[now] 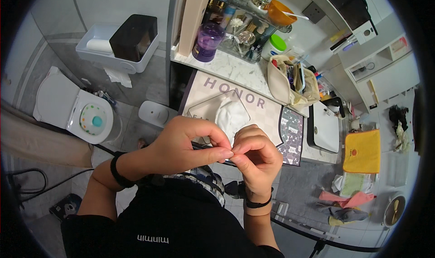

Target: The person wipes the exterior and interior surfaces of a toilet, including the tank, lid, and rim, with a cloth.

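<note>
One left hand (190, 141), one right hand (262, 157), both fingertip-pinched, contents unclear; crumpled white cloth (231, 114) beyond.

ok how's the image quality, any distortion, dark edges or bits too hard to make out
Head view: black corners frame the fisheye image, and the band on the upper-left wall curves; head view: the left hand and right hand look clear, but anything pinched there is too small to tell; head view: the white crumpled item is bright, its folds faint.
</note>
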`<state>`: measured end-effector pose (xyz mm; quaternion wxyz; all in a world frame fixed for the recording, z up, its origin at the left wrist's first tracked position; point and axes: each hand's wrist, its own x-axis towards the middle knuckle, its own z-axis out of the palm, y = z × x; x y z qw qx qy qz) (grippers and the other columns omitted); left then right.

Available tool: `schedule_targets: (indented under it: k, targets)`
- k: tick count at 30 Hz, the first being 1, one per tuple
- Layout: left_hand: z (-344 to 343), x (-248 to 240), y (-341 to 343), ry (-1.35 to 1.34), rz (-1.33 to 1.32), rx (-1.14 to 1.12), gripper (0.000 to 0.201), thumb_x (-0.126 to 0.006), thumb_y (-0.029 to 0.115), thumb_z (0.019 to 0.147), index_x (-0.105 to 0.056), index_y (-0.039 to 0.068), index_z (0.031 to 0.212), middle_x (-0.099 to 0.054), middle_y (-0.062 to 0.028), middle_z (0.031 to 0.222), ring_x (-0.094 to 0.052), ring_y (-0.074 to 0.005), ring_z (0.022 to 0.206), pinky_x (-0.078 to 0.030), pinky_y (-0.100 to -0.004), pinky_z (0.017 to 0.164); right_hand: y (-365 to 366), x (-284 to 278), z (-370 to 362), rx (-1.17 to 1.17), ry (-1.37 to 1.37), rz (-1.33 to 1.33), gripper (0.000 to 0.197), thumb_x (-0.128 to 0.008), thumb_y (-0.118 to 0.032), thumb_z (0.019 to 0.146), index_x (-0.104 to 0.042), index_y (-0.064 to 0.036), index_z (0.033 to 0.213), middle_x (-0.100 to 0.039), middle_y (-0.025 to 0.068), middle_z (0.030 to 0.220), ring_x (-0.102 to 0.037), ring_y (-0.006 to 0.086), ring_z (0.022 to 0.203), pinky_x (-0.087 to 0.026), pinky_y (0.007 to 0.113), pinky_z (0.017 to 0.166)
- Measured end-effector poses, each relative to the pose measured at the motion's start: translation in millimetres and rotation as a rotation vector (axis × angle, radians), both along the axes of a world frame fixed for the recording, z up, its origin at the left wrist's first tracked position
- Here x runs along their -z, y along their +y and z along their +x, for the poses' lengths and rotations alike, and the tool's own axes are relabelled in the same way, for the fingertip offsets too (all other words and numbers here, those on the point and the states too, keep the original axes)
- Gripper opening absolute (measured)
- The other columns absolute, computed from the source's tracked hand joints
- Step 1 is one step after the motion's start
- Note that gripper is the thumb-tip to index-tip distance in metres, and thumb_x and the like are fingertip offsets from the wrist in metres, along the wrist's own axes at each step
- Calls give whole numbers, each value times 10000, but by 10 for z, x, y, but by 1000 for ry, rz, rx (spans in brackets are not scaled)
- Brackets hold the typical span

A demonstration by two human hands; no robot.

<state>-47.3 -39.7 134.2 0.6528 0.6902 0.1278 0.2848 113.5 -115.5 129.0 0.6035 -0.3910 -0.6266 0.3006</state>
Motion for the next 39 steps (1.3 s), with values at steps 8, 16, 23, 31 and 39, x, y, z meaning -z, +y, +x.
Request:
schedule_targets:
  k: [8, 16, 23, 31, 39]
  targets:
    - [21, 17, -58, -16, -75, 29, 65, -589, -23, 731, -557, -40, 784, -585, -101, 796, -551, -121, 735, -434, -231, 662, -26, 43, 6, 2, 4, 60, 138, -646, 15, 659, -539, 8, 746, -536, 88, 762, -488, 187, 711, -396, 274, 648]
    - [23, 64, -106, -53, -143, 84, 63, -576, -17, 743, -551, -50, 792, -579, -101, 789, -548, -120, 718, -435, -223, 645, -43, 68, 15, -38, -13, 108, 138, -633, -4, 670, -532, 2, 764, -534, 91, 762, -484, 198, 725, -398, 285, 658]
    - [3, 37, -104, -54, -206, 114, 65, -578, -4, 747, -552, -49, 786, -576, -98, 771, -545, -116, 711, -432, -223, 637, -53, 103, -48, -32, 37, 116, 142, -631, -2, 672, -523, -2, 764, -530, 95, 770, -484, 203, 732, -398, 290, 667]
    - [5, 25, -110, -63, -121, 88, 55, -581, -11, 741, -559, -42, 781, -578, -98, 785, -545, -120, 724, -432, -228, 648, -66, 98, -53, -2, 45, 140, 143, -638, -7, 669, -521, 4, 749, -530, 98, 760, -487, 208, 728, -399, 293, 664]
    - [6, 54, -113, -47, -175, 126, 61, -584, 0, 748, -556, -43, 781, -575, -94, 783, -544, -117, 719, -432, -227, 643, -68, 138, -60, -21, 36, 155, 149, -638, -30, 679, -514, -7, 758, -529, 100, 746, -489, 210, 715, -399, 296, 666]
